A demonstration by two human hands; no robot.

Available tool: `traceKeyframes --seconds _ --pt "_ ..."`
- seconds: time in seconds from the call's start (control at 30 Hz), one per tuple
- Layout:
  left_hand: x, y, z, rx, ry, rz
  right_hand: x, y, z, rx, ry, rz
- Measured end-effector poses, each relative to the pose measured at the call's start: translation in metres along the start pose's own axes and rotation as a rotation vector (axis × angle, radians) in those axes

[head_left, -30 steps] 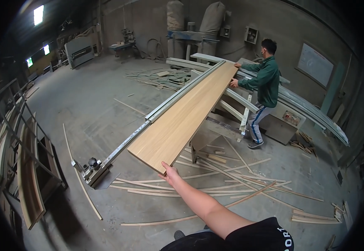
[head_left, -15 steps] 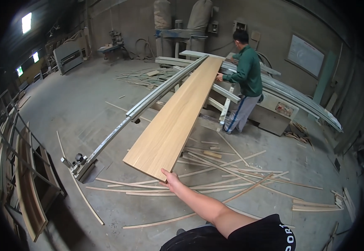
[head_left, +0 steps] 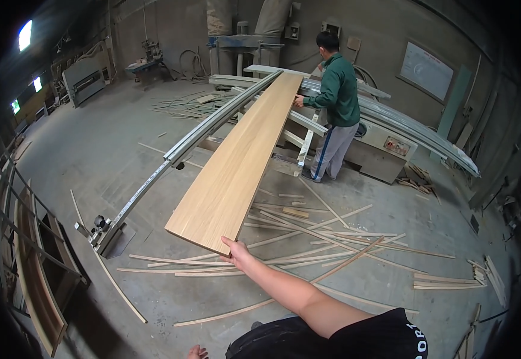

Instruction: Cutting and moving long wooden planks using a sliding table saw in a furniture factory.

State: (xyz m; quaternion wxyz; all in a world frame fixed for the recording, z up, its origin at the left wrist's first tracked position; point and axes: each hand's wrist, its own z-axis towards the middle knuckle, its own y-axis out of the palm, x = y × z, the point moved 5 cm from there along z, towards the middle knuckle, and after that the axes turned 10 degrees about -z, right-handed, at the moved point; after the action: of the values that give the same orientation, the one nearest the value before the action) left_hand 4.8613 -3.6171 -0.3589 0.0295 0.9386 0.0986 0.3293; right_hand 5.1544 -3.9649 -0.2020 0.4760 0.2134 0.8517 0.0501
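Observation:
A long, light-brown wooden board [head_left: 236, 161] slants from near me up to a sliding machine table at the back. My right hand [head_left: 236, 252] grips its near end by the right corner, thumb on the top face and the other fingers hidden underneath. At the far end a co-worker [head_left: 338, 90] in a green jacket has a hand at the board's right edge. Low at the bottom edge, my left hand [head_left: 197, 352] shows only in part; its fingers look apart, touching nothing visible.
Along the board's left runs a metal fence rail [head_left: 203, 128] with a clamp stop [head_left: 100, 230] at its near end. Thin wood strips [head_left: 332, 236] litter the floor. A rack of curved profiles [head_left: 36, 269] stands left; the machine's cabinet [head_left: 386, 149] stands behind the co-worker.
My left hand has come into view at the bottom edge. The whole scene has shifted slightly left and up in view; my right hand keeps its hold on the board.

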Motion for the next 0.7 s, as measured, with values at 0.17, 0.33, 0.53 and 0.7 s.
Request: traceKeyframes --seconds 0.17,0.33,0.53,0.7 --pt "-0.066 -0.025 0.018 0.03 -0.187 -0.159 -0.001 0.004 -0.005 -0.001 0.012 0.009" --pt "-0.117 -0.073 0.05 -0.009 -0.266 -0.213 -0.002 0.012 0.0 -0.02 0.007 0.022" --pt "-0.141 -0.085 0.056 0.076 -0.246 -0.087 -0.001 0.006 0.0 -0.046 0.029 0.022" --pt "-0.159 -0.076 0.06 0.044 -0.21 -0.124 0.001 0.001 -0.002 -0.067 0.029 0.019"
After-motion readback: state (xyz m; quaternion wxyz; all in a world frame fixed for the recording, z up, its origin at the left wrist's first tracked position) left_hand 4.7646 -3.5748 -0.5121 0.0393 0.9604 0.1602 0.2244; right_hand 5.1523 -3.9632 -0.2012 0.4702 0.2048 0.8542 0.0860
